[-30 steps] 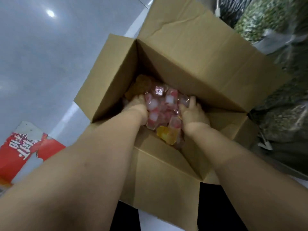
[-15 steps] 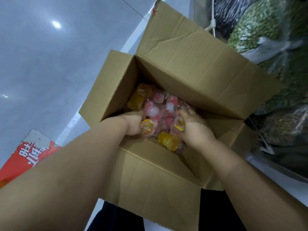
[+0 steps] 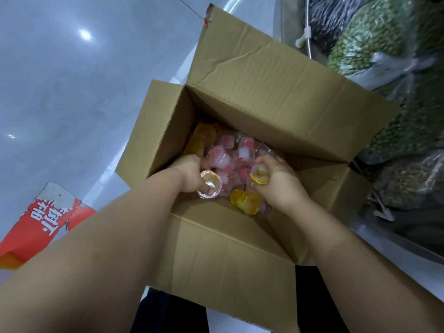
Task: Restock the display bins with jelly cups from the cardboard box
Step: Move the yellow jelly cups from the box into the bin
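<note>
While hands [image 3: 236, 179] grip them, jelly cups [image 3: 225, 159] fill between.

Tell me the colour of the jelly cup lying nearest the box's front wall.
Yellow-orange: the jelly cup by the cardboard box front wall, seen in the head view.

I see a matt brown corrugated cardboard box [image 3: 240, 248], creased on its flap, holding glossy clear plastic jelly cups [image 3: 223, 159]. The grey floor [image 3: 72, 92] is smooth and shiny. Beside it sit crinkled transparent plastic bags [image 3: 374, 44].
</note>
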Demonstrator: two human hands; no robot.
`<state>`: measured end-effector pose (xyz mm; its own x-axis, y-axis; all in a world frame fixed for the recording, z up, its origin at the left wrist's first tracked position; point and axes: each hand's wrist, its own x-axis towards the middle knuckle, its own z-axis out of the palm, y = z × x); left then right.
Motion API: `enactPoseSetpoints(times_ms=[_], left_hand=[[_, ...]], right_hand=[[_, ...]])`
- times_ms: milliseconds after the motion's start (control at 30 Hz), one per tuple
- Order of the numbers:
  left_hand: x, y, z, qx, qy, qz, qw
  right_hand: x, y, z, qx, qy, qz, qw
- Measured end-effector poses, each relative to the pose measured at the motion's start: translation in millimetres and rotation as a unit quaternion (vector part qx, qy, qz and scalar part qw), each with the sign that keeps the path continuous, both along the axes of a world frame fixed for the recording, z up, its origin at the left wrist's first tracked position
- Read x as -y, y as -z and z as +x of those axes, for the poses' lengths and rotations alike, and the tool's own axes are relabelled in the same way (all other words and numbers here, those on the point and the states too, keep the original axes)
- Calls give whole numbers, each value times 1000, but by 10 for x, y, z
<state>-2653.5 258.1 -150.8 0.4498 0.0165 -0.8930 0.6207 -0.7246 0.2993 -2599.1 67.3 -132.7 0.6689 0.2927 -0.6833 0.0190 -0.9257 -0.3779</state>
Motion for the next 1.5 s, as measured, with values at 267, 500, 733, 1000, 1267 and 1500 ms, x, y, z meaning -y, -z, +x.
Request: enactPoseSetpoints(times_ms=[267, 500, 733, 1000, 1267, 1500], left_hand=[[142, -1324, -69, 148, -388, -313, 854], [256, -3597, 31, 269, -373, -294, 838], [368, -5617, 216, 335, -257, -370, 828], [753, -6864, 543, 472, -150, -350, 795], [1702, -7541, 1126, 504, -95, -421, 748], [2353, -7842, 1705, 461, -26, -448, 765]], right_hand=[[-80, -1135, -220, 31, 176, 174, 968], [-232, -3505, -247, 84, 228, 300, 923], [-165, -5494, -225, 162, 239, 364, 886], [491, -6817, 12, 280, 193, 375, 862], [1619, -7661, 423, 447, 175, 324, 815], [2409, -7929, 832, 439, 213, 307, 817]])
